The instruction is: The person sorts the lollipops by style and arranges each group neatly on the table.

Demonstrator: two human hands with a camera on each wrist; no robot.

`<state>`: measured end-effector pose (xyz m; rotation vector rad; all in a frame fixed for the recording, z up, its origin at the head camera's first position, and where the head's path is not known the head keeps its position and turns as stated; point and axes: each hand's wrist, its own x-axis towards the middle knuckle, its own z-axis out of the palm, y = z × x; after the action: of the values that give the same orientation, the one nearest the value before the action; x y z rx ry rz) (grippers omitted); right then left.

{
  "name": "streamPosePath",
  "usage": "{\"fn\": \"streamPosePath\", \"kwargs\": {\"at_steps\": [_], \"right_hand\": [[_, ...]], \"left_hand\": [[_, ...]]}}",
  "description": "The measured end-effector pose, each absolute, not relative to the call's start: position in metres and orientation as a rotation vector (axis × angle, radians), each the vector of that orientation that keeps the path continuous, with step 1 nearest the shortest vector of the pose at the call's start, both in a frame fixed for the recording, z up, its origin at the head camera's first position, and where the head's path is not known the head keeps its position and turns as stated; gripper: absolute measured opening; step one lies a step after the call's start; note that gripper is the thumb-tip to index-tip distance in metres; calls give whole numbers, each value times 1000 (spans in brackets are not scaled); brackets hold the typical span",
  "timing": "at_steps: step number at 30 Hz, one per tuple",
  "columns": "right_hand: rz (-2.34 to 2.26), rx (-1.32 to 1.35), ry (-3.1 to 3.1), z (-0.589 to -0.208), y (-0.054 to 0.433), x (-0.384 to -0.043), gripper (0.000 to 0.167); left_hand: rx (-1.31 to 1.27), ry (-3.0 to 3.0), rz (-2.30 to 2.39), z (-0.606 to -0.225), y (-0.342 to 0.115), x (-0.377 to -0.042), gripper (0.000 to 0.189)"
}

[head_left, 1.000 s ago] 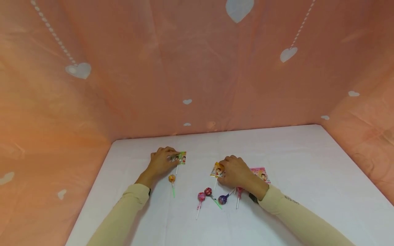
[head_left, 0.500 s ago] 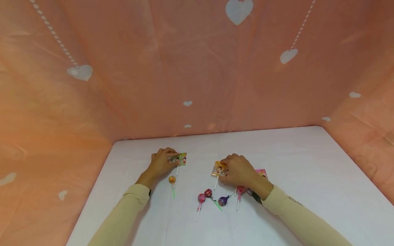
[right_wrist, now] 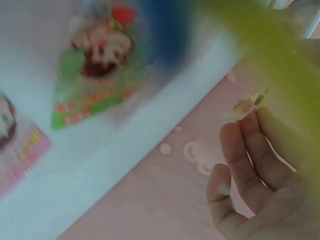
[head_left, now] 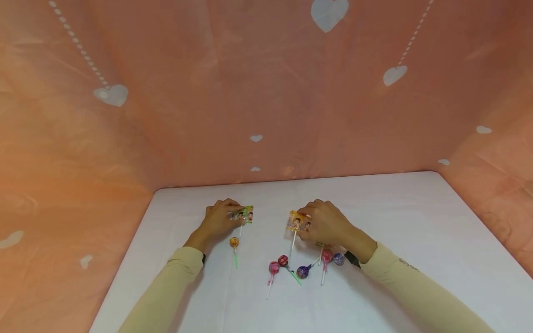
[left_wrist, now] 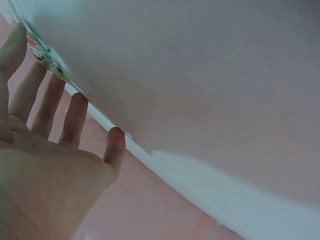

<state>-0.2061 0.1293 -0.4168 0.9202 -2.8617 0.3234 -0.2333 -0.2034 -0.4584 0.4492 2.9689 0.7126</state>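
In the lower middle of the head view, an orange-wrapped lollipop (head_left: 296, 223) is pinched between the thumb and fingers of the right hand (head_left: 328, 223), while to its left the left hand (head_left: 222, 219) pinches a green-wrapped lollipop (head_left: 247, 215) by its wrapper. Below them, a yellow lollipop (head_left: 234, 242), a purple lollipop (head_left: 302, 272) and others lie on the white table (head_left: 387, 208), before an orange heart-print cloth (head_left: 187, 115) filling the upper frame.

Open room runs between the left hand (head_left: 220, 217) and right hand (head_left: 331, 224), and across the right side of the table (head_left: 416, 222). Lollipops (head_left: 302, 272) obstruct the near middle, and a curtain (head_left: 266, 92) closes the far side.
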Motion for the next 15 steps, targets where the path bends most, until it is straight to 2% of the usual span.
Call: {"fn": "streamPosePath", "kwargs": {"at_steps": [6, 15], "right_hand": [[348, 982, -2821, -405, 132, -213, 49], [376, 1046, -2865, -396, 132, -220, 55]], "left_hand": [[435, 2995, 698, -460, -198, -234, 49], [404, 3001, 715, -462, -193, -231, 49]]}}
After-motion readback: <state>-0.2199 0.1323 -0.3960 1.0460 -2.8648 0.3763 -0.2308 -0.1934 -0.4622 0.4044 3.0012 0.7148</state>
